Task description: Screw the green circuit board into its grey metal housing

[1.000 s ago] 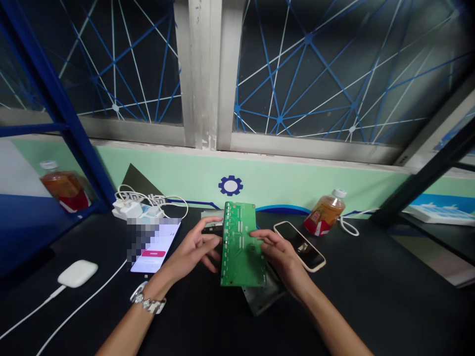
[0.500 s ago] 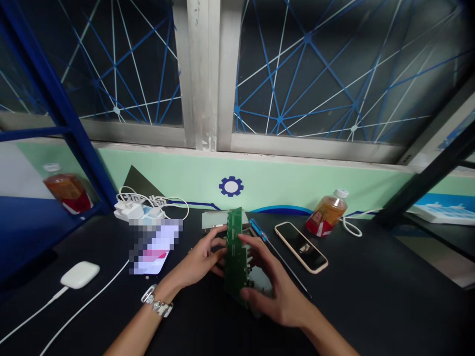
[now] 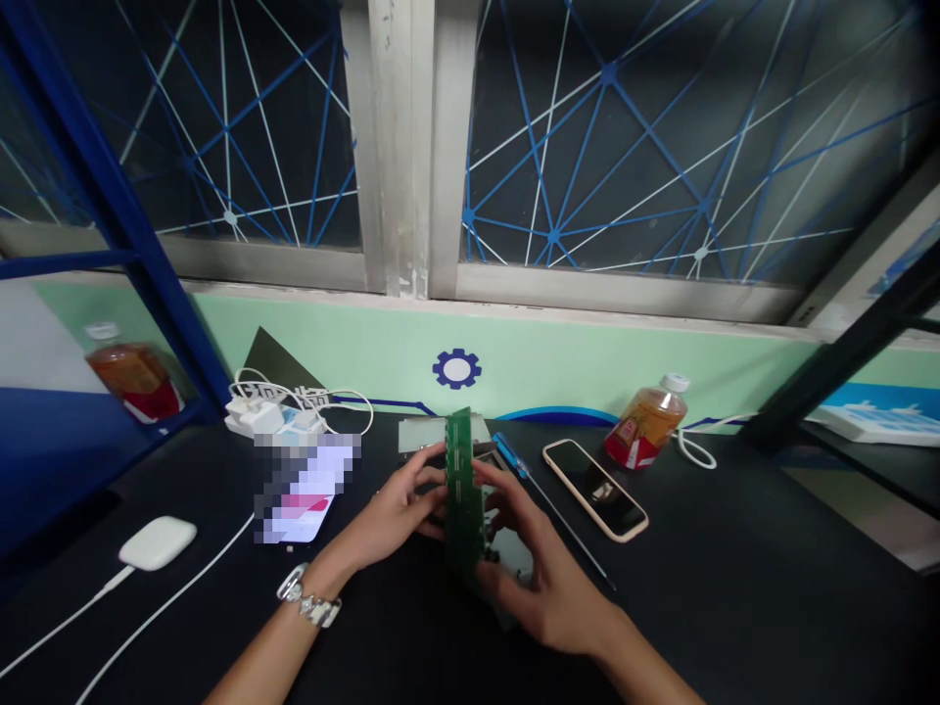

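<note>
A green circuit board (image 3: 461, 499) stands on edge between my two hands, its face tilted and its lower end in shadow. My left hand (image 3: 400, 509) grips the board's left edge, thumb and fingers closed against it. On the other side, my right hand (image 3: 540, 558) holds the right edge, fingers at the upper part and thumb lower down. Light flat metal pieces (image 3: 514, 553) show behind the board, partly hidden by it and by my right hand. A screwdriver with a blue handle (image 3: 510, 455) lies just right of the board.
Right of the screwdriver lie a phone (image 3: 596, 488) and a drink bottle (image 3: 646, 423). To the left are a lit phone (image 3: 312, 499), white chargers with cables (image 3: 268, 419) and a white earbud case (image 3: 158, 542) on a cord. A second bottle (image 3: 136, 372) stands by the blue frame (image 3: 165, 294).
The board has turned slightly and shifted a little to the left, its lower end darker now. Both hands keep their hold, and the right thumb has moved slightly.
</note>
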The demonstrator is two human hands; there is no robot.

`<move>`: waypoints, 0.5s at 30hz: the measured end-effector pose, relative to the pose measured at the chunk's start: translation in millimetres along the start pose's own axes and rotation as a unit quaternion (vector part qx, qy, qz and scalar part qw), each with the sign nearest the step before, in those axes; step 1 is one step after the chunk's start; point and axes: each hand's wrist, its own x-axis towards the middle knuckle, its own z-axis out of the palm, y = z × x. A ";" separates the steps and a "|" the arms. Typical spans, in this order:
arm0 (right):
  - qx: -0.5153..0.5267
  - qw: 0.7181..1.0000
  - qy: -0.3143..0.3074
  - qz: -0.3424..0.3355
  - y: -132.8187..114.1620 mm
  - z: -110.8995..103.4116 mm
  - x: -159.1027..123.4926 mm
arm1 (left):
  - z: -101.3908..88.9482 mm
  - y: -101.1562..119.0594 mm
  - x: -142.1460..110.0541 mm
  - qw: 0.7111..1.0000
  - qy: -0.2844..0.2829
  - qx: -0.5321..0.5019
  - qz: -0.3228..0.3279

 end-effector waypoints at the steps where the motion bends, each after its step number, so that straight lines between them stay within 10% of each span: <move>1: 0.011 1.000 0.014 0.013 3.7 -2.6 0.4 | -4.1 2.6 -0.4 1.000 0.005 0.004 0.003; 15: 0.112 0.981 0.036 0.153 13.7 4.3 7.6 | -3.0 9.1 -1.2 0.998 0.029 -0.054 0.016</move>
